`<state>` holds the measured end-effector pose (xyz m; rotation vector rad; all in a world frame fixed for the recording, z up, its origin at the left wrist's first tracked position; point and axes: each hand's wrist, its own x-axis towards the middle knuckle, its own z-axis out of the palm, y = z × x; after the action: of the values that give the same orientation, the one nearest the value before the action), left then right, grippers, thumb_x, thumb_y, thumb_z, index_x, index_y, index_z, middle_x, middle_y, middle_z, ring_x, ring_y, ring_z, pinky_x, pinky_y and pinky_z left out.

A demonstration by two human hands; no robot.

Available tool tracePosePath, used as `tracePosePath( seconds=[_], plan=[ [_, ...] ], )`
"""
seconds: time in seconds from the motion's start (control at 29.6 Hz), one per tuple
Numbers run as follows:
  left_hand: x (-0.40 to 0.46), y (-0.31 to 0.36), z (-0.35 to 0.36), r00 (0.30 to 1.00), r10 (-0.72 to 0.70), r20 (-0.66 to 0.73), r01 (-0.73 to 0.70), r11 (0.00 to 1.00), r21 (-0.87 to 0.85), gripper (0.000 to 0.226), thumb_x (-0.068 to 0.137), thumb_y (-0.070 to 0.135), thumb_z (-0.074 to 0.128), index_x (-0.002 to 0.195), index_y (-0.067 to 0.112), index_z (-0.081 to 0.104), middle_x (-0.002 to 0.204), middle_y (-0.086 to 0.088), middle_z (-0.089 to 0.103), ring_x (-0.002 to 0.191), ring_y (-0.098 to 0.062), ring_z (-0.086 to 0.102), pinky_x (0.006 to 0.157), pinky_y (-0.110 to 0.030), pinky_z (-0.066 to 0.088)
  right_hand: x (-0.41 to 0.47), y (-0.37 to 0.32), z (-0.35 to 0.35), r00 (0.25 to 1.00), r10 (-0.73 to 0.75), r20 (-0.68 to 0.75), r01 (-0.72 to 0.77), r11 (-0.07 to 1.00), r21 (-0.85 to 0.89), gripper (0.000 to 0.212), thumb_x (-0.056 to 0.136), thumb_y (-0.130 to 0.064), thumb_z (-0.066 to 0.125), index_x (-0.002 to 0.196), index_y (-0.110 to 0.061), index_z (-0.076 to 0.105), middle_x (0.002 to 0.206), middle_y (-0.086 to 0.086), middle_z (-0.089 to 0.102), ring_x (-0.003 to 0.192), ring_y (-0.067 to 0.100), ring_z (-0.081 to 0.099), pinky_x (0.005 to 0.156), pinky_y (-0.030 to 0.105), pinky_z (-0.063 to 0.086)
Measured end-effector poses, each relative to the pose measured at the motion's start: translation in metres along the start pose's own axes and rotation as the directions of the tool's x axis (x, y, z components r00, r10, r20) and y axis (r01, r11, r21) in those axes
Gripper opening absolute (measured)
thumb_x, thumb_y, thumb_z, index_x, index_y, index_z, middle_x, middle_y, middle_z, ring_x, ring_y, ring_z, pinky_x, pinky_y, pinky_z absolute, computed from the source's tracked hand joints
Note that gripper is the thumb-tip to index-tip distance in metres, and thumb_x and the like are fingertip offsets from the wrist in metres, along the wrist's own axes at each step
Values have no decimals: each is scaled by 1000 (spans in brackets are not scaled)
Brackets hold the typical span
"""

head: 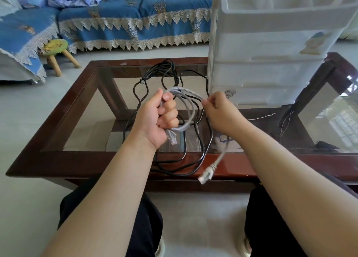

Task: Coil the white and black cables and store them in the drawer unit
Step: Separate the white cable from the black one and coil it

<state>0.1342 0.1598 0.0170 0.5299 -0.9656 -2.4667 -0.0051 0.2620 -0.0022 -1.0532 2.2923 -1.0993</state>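
Observation:
My left hand (157,115) is closed around several loops of the white cable (188,109), held above the glass table. One clear plug of it pokes out below my left fist. My right hand (219,111) pinches the same cable just right of the loops. Its free end hangs down from that hand, with a plug (206,174) dangling near the table's front edge. The black cable (164,70) lies loose and uncoiled on the glass under both hands. The white plastic drawer unit (271,49) stands on the table at the right, its drawers closed.
The low glass table has a dark wooden frame (58,121). A small green stool (55,47) and a blue-covered sofa (126,16) stand beyond it. A thin white thread (265,116) lies on the table right of my right hand. My knees sit below the front edge.

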Motion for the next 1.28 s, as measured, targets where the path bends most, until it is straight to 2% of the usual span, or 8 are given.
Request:
tracePosePath(
  seconds=[0.27,0.47,0.57,0.64,0.74,0.95,1.15,1.28],
  plan=[
    [10,21,-26,981,83,-173,-155,877,-456,42,104,31,36,69,11,48,39,7,39,29,-3,38,31,-15,35,-10,-10,7,963,-236,-133,247,966,74,23,96,-22,49,115,-29,39,91,-7,56,56,19,62,55,41,56],
    [7,24,-27,991,103,-84,-127,919,-373,38,104,30,33,74,12,47,39,8,39,27,-4,35,29,-14,30,-6,-8,-3,980,-197,30,186,960,207,30,100,-10,32,119,-25,49,115,-5,62,65,7,67,63,34,59],
    [3,24,-23,995,105,2,-99,949,-299,38,104,28,29,73,14,46,35,7,37,24,-5,33,27,-13,27,-2,-2,-5,981,-177,78,170,982,80,33,92,-1,42,111,-25,53,105,-6,66,75,1,66,73,27,56],
    [2,25,-22,994,105,11,-97,955,-281,39,104,26,29,72,14,47,32,7,35,22,-6,33,26,-13,26,0,1,-3,981,-189,48,192,979,-65,22,92,-14,52,107,-26,63,91,-9,65,77,1,63,71,20,51],
    [2,27,-23,991,127,-37,-132,950,-282,39,105,27,29,74,14,50,33,7,35,23,-5,33,27,-14,27,0,2,1,966,-257,2,254,953,-166,28,91,-38,56,104,-19,72,101,-4,53,95,15,53,80,27,43],
    [-1,14,-11,967,171,-187,-151,982,116,41,103,37,33,70,17,46,45,6,41,44,-8,49,47,-20,46,-16,-14,6,937,-290,196,306,950,-56,30,90,-41,57,81,-15,72,67,5,67,39,3,43,40,12,32],
    [-6,-10,7,975,195,-103,-143,913,382,37,104,35,29,85,8,45,88,-10,69,96,-33,68,81,-49,55,-25,-23,15,905,-199,376,87,951,296,51,101,-39,36,83,-6,71,57,7,64,55,16,60,58,20,48],
    [-7,-20,10,969,195,-149,-82,829,553,46,103,41,28,108,1,51,87,-4,71,82,-27,69,66,-44,53,-26,-21,18,913,-255,318,144,932,333,24,100,-29,43,108,-11,58,57,4,65,55,21,64,54,29,51]
  ],
)
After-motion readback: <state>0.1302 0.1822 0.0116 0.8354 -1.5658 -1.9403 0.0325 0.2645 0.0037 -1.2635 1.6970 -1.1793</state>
